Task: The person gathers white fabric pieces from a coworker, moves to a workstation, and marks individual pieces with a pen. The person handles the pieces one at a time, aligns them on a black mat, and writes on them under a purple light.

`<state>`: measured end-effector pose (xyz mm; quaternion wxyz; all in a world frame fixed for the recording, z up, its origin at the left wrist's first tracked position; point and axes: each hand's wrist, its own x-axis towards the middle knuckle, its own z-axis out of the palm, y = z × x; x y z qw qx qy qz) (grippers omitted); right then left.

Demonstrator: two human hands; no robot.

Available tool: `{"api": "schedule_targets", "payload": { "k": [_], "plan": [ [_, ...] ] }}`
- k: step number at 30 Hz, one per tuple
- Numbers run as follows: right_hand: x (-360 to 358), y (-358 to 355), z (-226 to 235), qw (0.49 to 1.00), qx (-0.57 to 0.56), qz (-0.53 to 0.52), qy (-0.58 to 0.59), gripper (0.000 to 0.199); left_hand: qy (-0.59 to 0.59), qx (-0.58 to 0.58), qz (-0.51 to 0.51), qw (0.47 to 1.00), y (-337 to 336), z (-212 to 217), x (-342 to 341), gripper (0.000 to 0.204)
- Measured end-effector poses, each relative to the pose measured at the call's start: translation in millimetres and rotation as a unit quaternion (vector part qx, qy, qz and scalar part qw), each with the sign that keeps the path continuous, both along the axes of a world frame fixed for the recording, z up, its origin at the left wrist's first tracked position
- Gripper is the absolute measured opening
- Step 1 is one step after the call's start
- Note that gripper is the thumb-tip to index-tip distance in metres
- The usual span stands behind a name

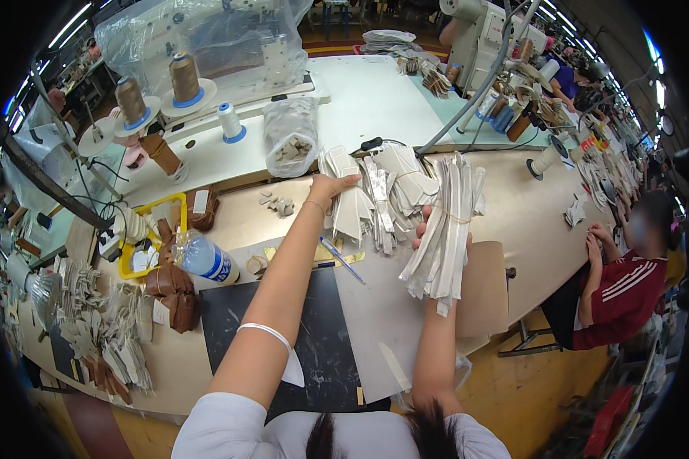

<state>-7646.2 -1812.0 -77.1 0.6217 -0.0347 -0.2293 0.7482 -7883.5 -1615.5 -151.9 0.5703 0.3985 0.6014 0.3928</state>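
Now the right hand (429,229) holds a thick bundle of long pale strips (445,229), tied with a thin band around the middle. The fingers are closed around the bundle from behind, so only the fingertips show at its left edge. The bundle stands almost upright above the beige worktable (528,222), near its right part, and its lower ends hang over a brown board (484,291).

The left hand (331,187) reaches forward to a heap of pale cut pieces (375,191) that lies on the table. Its fingers are stretched out and rest on the top of one folded stack; I cannot tell if they pinch it or only touch it. A white band sits on the left forearm.

Between the two arms lies a dark cutting mat (321,336), and on it, near the left arm, a blue pen (343,261). To the left of the mat a plastic water bottle (205,258) lies on its side, just beside a yellow tray (142,268) and some brown leather pieces (174,294). Further back stand thread cones (185,78) and a sewing machine under a clear plastic cover (230,38). At the right edge another person in a red top (620,294) sits at the same table.
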Motion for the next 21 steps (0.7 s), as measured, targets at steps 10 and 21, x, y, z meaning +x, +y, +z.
{"api": "schedule_targets", "payload": {
  "k": [10,21],
  "plan": [
    [6.3,11.3,-23.5,0.999,-0.029,0.014,-0.004,0.092,0.102,0.001,0.045,0.994,-3.7,12.9,22.2,0.111],
    [-4.2,1.2,-33.4,0.996,-0.065,-0.024,-0.05,0.089,-0.026,0.004,0.054,0.998,-12.4,24.0,16.5,0.104]
  ]
}}
